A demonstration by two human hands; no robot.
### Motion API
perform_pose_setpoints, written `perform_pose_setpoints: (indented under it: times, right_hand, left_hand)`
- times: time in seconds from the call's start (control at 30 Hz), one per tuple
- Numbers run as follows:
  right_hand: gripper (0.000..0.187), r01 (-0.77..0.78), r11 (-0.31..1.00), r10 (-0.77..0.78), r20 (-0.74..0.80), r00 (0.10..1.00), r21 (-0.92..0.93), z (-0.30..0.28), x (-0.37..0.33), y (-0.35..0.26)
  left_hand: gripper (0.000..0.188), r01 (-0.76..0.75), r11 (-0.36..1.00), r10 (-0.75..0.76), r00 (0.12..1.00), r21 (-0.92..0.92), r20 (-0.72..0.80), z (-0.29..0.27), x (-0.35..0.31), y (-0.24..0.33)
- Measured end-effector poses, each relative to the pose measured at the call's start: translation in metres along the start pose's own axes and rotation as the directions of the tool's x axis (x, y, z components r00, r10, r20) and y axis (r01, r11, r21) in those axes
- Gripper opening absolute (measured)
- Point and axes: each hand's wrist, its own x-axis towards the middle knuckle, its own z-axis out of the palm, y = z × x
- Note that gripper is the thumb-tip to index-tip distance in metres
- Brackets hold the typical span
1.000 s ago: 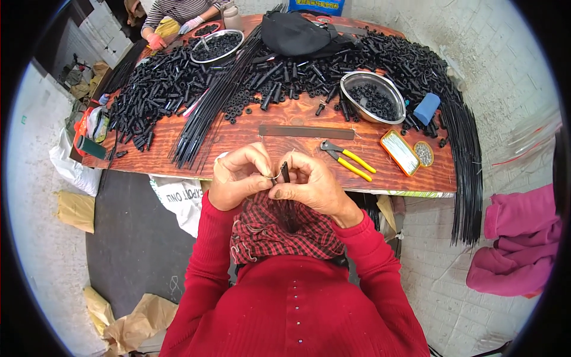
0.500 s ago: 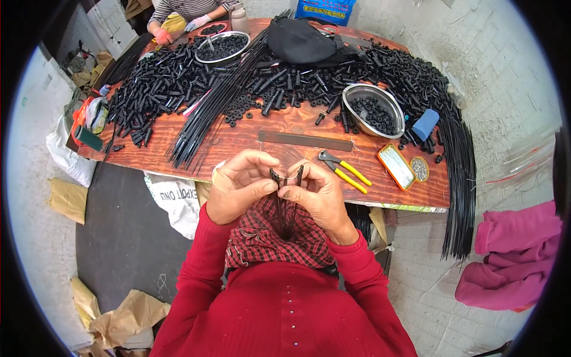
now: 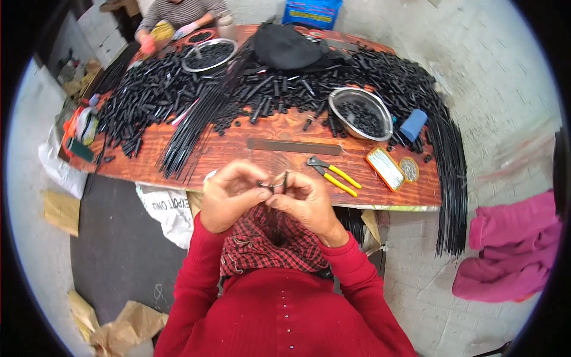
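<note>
In front of my chest, my left hand [image 3: 228, 199] and my right hand [image 3: 304, 201] almost meet. My left hand is closed, its thumb and index finger pinching a small dark piece [image 3: 265, 185]. A thin black strip [image 3: 285, 180] stands upright in my right hand's closed fingertips. Between the fingertips runs a fine pale strand, too thin to identify. Below, thin dark strands blur against the red-and-black checked cloth [image 3: 262, 238] over my lap.
Beyond my hands the wooden table [image 3: 226, 146] carries a flat metal bar [image 3: 294, 147], yellow-handled pincers [image 3: 333, 176], an open tin [image 3: 385, 169] and a steel bowl [image 3: 360, 113] of black parts. Heaped black tubes and long black rods [image 3: 184, 138] lie behind. Another person [image 3: 177, 18] works far left.
The dark piece at my left fingertips has tipped from upright to nearly level. My hands have drawn a little closer together. The whole view has shifted slightly.
</note>
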Motion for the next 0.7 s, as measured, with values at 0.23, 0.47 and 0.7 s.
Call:
perform_pose_setpoints:
  times: [0.23,0.47,0.7]
  right_hand:
    - [0.015,0.033,0.999,-0.034,0.036,0.999,0.020,0.004,-0.002,0.006]
    - [0.023,0.049,0.980,-0.062,0.062,0.996,0.193,-0.001,-0.003,0.000]
    - [0.014,0.011,0.977,-0.021,0.044,0.999,0.211,-0.026,-0.001,-0.003]
  left_hand:
    - [0.026,-0.072,0.992,0.071,0.997,0.108,0.018,-0.003,0.002,0.004]
    - [0.024,-0.132,0.956,0.104,0.987,0.262,0.120,-0.007,0.024,0.004]
    - [0.017,-0.083,0.969,-0.042,0.875,0.234,0.483,-0.016,0.103,0.013]
